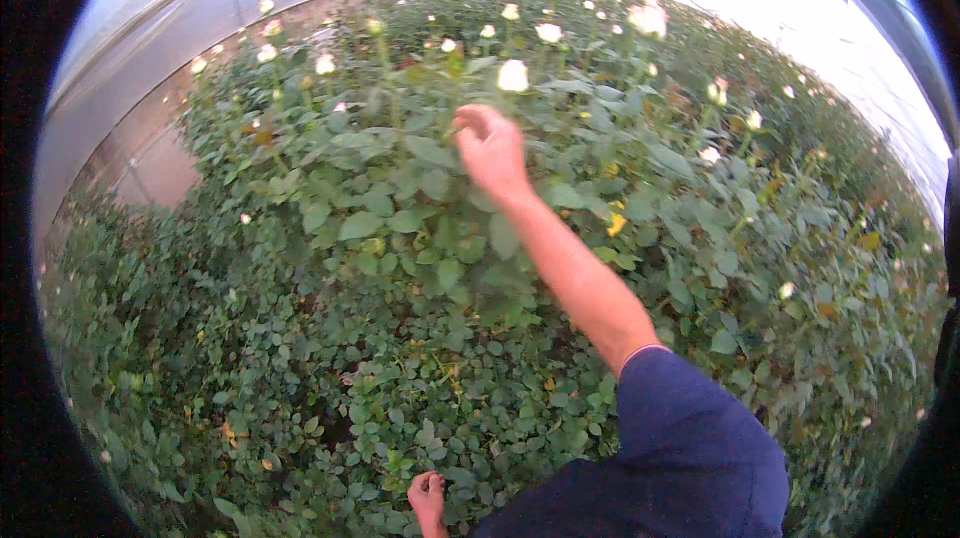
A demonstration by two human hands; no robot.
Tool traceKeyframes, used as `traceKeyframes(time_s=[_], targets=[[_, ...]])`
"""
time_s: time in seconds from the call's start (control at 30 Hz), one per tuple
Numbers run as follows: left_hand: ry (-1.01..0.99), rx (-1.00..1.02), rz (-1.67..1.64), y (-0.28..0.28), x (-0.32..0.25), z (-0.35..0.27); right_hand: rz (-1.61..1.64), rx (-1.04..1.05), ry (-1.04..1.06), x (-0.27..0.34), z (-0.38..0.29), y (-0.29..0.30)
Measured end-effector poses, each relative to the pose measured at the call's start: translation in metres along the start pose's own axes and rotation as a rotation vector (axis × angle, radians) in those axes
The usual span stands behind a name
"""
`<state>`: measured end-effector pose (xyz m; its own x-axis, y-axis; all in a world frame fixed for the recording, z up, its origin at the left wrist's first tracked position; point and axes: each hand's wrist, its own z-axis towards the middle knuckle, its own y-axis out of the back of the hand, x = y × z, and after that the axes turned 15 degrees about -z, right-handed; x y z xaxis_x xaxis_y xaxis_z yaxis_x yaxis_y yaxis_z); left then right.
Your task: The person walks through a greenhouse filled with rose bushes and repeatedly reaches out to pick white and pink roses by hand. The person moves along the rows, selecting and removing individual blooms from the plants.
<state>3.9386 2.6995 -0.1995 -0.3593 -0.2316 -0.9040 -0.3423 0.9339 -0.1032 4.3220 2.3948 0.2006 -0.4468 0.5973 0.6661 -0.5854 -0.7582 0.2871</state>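
Observation:
My right hand reaches out over the rose bushes with its fingers curled and the thumb near them. Blur and leaves leave it unclear whether a stem is between the fingers. Just above the hand stands a white rose bloom. Broad green rose leaves spread to the left of the hand and below it. Low at the bottom edge, my left hand is held with bent fingers above the lower foliage. Nothing plainly shows in it, and its inner side is hidden.
Cream and pinkish rose blooms rise on tall stems across the far part of the bed. A larger pale bloom stands at the upper right. Plastic greenhouse sheeting bounds the left side. Dense foliage surrounds me on the right.

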Motion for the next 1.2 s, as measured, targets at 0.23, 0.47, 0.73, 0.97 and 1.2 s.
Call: traceKeyframes(time_s=[0.23,0.47,0.73,0.97,1.2], targets=[[-0.026,0.088,0.107,-0.021,0.007,-0.011,0.225,0.234,-0.285,0.007,-0.117,0.046],[0.101,-0.047,0.134,-0.034,0.005,-0.036,0.089,0.167,-0.056,-0.013,-0.063,0.120],[0.111,-0.064,0.155,-0.030,0.007,-0.038,-0.344,-0.300,0.002,-0.077,0.109,0.121],[0.055,-0.129,0.177,-0.013,0.015,-0.033,-0.555,-0.172,-0.270,-0.126,0.153,0.111],[-0.060,-0.089,0.121,-0.010,0.028,-0.019,-0.868,-0.277,0.116,-0.163,0.138,0.090]])
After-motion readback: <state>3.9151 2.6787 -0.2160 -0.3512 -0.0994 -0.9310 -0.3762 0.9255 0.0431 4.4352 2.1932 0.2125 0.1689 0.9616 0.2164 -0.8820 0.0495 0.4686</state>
